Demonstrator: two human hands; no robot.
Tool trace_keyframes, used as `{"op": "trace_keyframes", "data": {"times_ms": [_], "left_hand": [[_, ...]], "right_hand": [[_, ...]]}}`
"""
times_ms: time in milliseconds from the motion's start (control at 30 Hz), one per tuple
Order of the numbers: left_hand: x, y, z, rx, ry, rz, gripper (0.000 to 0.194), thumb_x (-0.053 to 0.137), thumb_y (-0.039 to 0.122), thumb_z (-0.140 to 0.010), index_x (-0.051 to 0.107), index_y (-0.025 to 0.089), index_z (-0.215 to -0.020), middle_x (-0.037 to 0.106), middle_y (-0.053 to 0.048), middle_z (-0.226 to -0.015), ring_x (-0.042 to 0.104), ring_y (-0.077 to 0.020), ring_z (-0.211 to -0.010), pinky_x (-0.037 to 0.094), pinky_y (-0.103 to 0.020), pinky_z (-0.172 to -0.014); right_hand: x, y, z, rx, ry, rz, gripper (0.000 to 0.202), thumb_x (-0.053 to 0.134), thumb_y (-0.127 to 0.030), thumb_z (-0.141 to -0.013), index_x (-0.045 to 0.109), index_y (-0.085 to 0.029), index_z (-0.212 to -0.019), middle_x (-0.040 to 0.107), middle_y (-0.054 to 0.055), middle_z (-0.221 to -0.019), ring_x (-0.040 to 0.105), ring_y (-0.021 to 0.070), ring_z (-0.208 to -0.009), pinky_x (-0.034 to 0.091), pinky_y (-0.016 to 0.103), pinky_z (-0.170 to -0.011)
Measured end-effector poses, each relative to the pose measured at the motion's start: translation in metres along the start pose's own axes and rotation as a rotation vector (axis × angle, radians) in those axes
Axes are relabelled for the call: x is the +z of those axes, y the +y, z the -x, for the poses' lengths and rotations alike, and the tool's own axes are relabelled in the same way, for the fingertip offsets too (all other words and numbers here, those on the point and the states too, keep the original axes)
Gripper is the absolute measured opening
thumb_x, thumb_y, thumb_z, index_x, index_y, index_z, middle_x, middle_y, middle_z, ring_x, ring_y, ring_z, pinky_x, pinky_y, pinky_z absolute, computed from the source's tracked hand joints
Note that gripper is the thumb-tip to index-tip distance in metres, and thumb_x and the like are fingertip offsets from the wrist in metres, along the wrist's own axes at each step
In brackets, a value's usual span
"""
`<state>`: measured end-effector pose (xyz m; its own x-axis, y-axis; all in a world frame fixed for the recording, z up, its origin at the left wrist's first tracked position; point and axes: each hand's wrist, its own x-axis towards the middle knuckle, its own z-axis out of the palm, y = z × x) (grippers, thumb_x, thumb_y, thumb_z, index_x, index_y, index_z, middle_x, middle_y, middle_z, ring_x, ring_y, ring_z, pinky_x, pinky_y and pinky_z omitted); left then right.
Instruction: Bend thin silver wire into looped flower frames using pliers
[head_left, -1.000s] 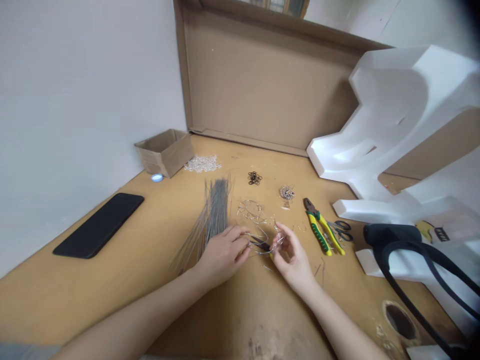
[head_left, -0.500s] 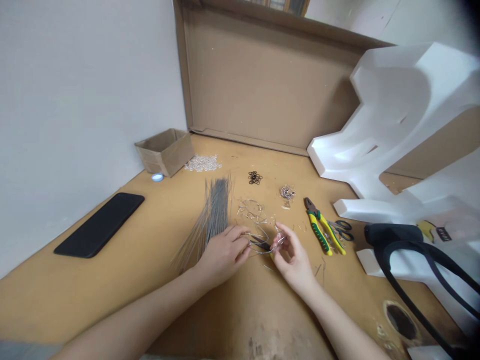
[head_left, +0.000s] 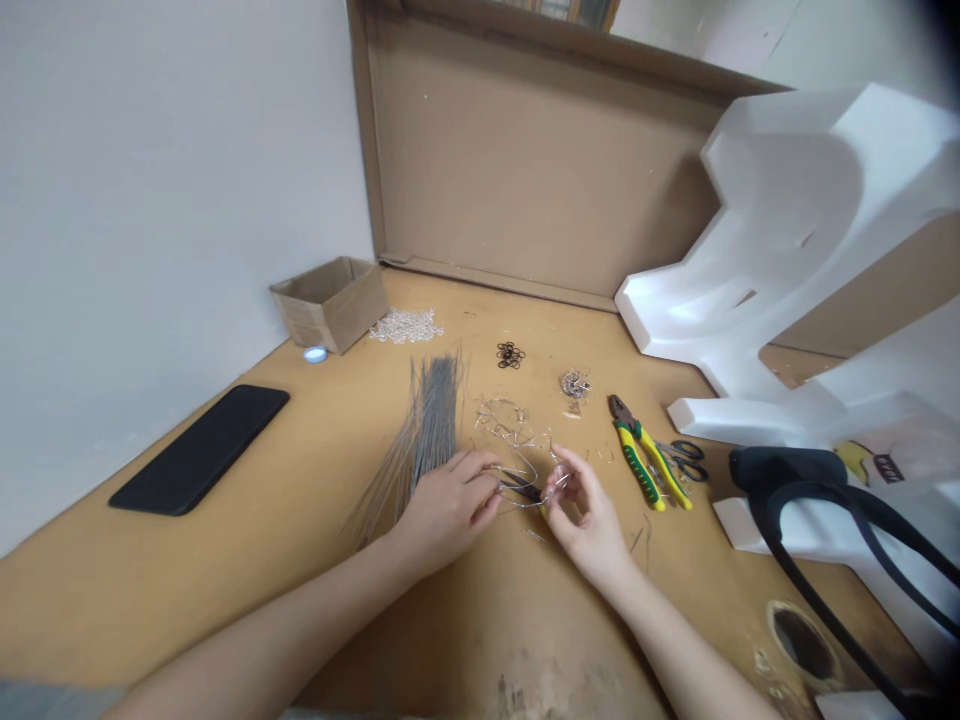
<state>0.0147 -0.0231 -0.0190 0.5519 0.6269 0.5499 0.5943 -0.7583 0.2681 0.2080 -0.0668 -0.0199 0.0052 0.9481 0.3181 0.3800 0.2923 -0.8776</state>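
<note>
My left hand (head_left: 454, 505) is closed, its fingertips pinching one side of a thin silvery wire piece (head_left: 523, 504). Opposite it, my right hand (head_left: 583, 515) grips the other side of the same wire piece between thumb and fingers. Dark pliers jaws (head_left: 520, 486) show between the hands, partly hidden by the right fingers. A bundle of straight grey wires (head_left: 435, 415) lies beside and beyond my left hand. Curled wire scraps (head_left: 504, 420) lie just beyond both hands.
Green-yellow pliers (head_left: 643, 460) and small scissors (head_left: 686, 458) lie right. Black rings (head_left: 510, 355), a wire coil (head_left: 575, 384), clear rings (head_left: 407, 325) and a cardboard box (head_left: 330, 303) lie farther back. A black phone (head_left: 201, 450) lies left; white foam (head_left: 780, 220) stands right.
</note>
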Motion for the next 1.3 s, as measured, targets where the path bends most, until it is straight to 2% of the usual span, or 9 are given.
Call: {"op": "trace_keyframes", "data": {"times_ms": [1300], "left_hand": [[-0.0013, 0.0007, 0.0001, 0.0, -0.007, 0.007, 0.011, 0.048, 0.019, -0.08, 0.056, 0.018, -0.074, 0.059, -0.006, -0.1, 0.057, -0.0169, -0.09, 0.048, -0.028, -0.071]], "right_hand": [[-0.0002, -0.0002, 0.0003, 0.004, -0.009, -0.002, 0.051, 0.051, -0.01, -0.075, 0.04, -0.027, -0.122, 0.049, 0.003, -0.089, 0.054, 0.0143, -0.076, 0.049, 0.031, -0.072]]}}
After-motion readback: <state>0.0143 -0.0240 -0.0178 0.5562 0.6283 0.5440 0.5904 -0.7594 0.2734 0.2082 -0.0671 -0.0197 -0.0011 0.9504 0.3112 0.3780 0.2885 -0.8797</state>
